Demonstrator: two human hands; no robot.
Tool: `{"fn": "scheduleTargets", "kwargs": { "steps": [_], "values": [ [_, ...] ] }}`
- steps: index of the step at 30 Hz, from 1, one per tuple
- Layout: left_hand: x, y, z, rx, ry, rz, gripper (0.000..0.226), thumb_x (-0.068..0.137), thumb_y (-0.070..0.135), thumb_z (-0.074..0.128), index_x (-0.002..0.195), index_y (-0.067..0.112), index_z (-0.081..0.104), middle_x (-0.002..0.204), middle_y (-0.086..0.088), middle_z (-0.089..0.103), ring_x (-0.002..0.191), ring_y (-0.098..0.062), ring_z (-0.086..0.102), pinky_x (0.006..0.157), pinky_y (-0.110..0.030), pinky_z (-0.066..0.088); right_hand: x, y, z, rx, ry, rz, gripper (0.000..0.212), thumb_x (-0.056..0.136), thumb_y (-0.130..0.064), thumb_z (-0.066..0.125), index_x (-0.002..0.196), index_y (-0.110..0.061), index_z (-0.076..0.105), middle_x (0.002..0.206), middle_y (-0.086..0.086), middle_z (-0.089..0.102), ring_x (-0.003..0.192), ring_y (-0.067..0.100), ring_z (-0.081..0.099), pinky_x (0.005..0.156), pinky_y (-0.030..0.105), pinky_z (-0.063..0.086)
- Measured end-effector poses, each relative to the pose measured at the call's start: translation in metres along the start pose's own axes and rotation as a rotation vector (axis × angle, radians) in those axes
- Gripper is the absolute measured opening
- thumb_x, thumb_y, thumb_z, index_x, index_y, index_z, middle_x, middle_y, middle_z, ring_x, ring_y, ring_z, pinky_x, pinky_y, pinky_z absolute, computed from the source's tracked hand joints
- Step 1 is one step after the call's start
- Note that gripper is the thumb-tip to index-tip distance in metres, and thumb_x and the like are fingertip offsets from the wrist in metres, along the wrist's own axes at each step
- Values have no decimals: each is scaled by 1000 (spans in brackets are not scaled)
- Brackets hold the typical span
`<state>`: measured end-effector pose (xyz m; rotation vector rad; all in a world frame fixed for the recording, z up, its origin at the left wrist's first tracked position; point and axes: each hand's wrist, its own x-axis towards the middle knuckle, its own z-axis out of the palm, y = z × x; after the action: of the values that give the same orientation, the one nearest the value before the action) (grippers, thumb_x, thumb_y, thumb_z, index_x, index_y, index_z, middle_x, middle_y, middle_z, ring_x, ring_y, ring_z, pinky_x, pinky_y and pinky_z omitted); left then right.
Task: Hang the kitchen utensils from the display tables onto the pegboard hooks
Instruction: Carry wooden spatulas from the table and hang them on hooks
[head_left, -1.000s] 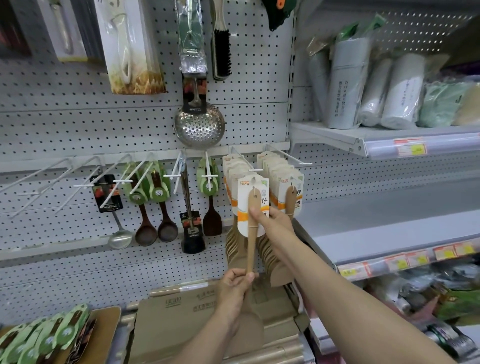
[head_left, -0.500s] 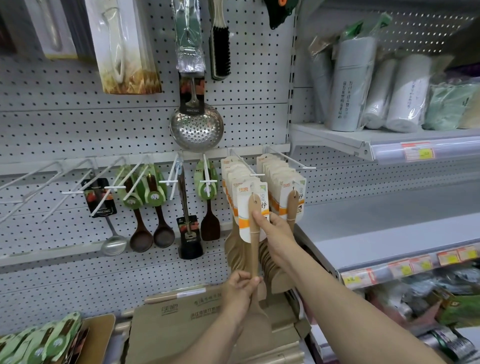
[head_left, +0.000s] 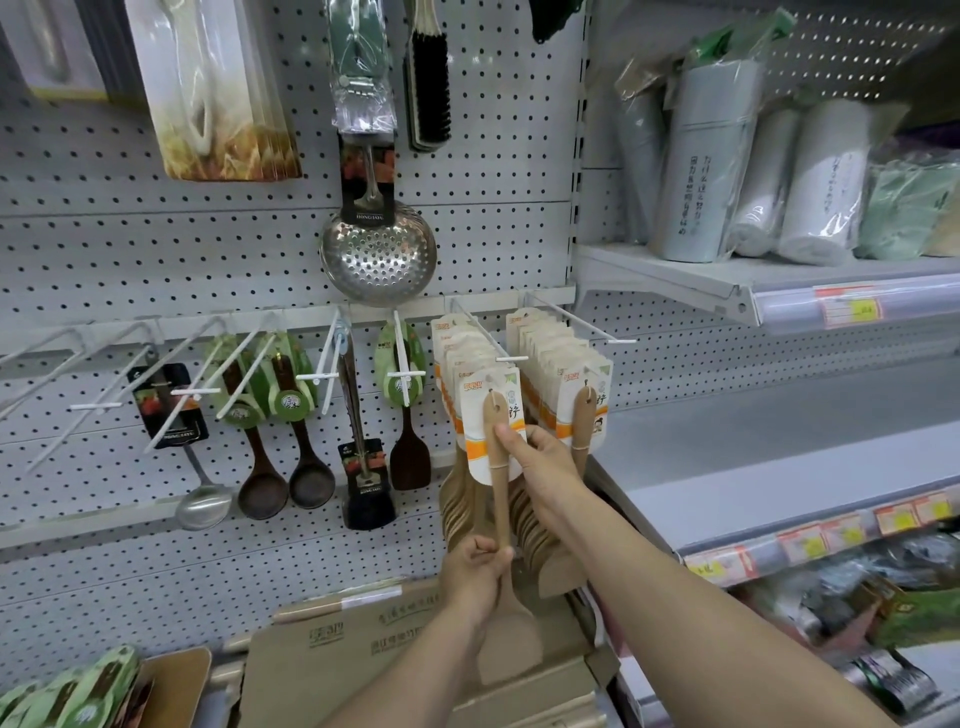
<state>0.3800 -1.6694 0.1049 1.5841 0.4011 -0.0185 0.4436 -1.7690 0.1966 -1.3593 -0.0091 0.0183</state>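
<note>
A pale wooden spatula (head_left: 501, 499) with a white-and-orange card on its handle hangs at the front of a full white hook (head_left: 485, 338) on the pegboard (head_left: 156, 249). My left hand (head_left: 480, 569) grips the lower handle just above the blade. My right hand (head_left: 535, 452) pinches the upper handle and card with thumb and fingers. A second row of the same carded spatulas (head_left: 581, 415) hangs on the neighbouring hook to the right.
Dark wooden spoons (head_left: 285, 467), a steel ladle (head_left: 203, 506) and a steel skimmer (head_left: 378, 249) hang to the left, among several bare hooks (head_left: 98, 364). Cardboard boxes (head_left: 363, 649) sit below. Grey shelves (head_left: 779, 467) with price tags run along the right.
The spatula's card has slid farther back along the hook, under its white tip. Both hands keep their hold on the handle and have barely shifted.
</note>
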Motion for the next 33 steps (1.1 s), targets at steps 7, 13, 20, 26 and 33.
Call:
{"fn": "scheduleTargets", "kwargs": {
  "steps": [7,13,20,26,33],
  "values": [
    [35,13,-1,105,23,27,15,86,13,74,75,16,65,81,-1,73,86,-23,68,82,-36,53,14,-3,4,-64,26,20,29,80,-44,79,92,-18,72,102,3,77,110,26,67,108,49,47],
    [43,17,-2,170,43,44,15,86,13,75,75,15,65,78,4,70,80,-17,64,73,-27,48,14,-8,6,-119,46,46,25,83,-44,79,82,-22,68,95,0,76,100,23,66,99,43,50],
    [16,19,-19,228,17,83,14,85,17,76,88,28,68,95,4,71,97,-17,66,96,-31,50,-10,-6,0,-237,145,94,41,90,-36,75,120,-12,64,102,-5,66,91,8,59,94,34,50],
    [-20,44,-81,379,83,215,25,86,16,75,109,23,68,119,0,68,106,-16,62,99,-34,51,-48,-15,6,-625,190,224,57,93,-34,71,138,-4,53,133,10,61,123,33,58,97,36,49],
    [-65,89,-202,795,265,427,47,85,33,77,128,24,61,119,-1,69,111,-24,62,94,-37,53,-105,-45,89,-1370,-123,-219,61,91,-41,69,143,-18,48,138,14,54,126,34,53,100,44,49]
  ]
}}
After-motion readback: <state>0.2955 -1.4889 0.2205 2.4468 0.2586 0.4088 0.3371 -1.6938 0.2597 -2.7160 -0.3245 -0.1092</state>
